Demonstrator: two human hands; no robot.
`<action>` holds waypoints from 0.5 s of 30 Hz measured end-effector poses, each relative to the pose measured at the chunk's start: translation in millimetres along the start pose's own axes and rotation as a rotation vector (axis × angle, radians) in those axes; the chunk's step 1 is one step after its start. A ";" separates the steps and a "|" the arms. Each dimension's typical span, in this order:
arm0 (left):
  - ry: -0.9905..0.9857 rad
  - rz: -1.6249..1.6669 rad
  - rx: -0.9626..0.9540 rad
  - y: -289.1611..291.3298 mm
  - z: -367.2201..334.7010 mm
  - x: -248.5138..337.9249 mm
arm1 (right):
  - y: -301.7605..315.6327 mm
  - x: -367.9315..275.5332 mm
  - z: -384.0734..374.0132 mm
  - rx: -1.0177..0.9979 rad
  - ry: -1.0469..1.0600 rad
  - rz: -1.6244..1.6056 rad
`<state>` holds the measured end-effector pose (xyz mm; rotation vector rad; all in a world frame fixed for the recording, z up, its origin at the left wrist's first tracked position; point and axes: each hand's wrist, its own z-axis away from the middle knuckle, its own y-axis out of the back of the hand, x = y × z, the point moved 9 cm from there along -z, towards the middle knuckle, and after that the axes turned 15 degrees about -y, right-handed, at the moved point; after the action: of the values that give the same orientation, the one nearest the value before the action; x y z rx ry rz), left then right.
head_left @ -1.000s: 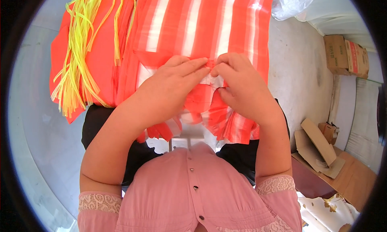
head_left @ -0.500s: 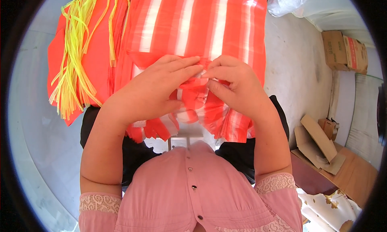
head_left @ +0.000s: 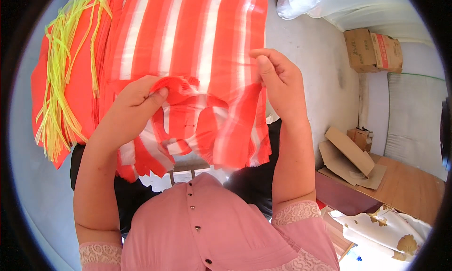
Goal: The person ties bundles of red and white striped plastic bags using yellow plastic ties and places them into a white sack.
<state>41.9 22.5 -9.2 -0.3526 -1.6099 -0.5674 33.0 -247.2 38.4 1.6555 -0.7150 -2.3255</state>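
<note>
A stack of red-and-white striped plastic bags (head_left: 190, 40) lies in front of me, its near ends ragged and hanging toward my lap. My left hand (head_left: 136, 104) is closed at the stack's near left, thumb and fingers pinching a bunched red fold of the top striped plastic bag (head_left: 176, 89). Off to the right, my right hand (head_left: 282, 80) is closed with thumb against forefinger at the bag's right edge. Between the hands the thin plastic is lifted and creased, with gaps showing through it near the front.
Yellow-green plastic strips (head_left: 59, 82) drape over a plain red pile (head_left: 77, 97) at the left. To the right stand cardboard boxes (head_left: 362, 49) by the wall, and an opened carton (head_left: 346, 160) on a brown wooden surface (head_left: 412, 191). A clear plastic bundle (head_left: 299, 2) sits at the back.
My hands were close together at the middle of the near edge. They have moved apart, left and right, spreading and lifting the plastic between them. The whole view has shifted.
</note>
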 end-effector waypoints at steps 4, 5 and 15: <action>0.085 0.065 0.014 0.2 -0.4 -3.2 | 18.7 28.0 -0.6 -0.048 -0.213 0.187; 0.084 0.062 0.017 1.0 -0.6 -1.8 | 21.3 38.0 -1.7 -0.049 -0.209 0.185; 0.184 0.128 0.049 4.1 3.5 -6.7 | 3.0 38.5 12.1 -0.265 -0.148 -0.296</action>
<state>42.0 28.5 -15.3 -0.3537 -1.4112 -0.4486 7.7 -263.1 10.9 1.5712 -0.1777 -2.6277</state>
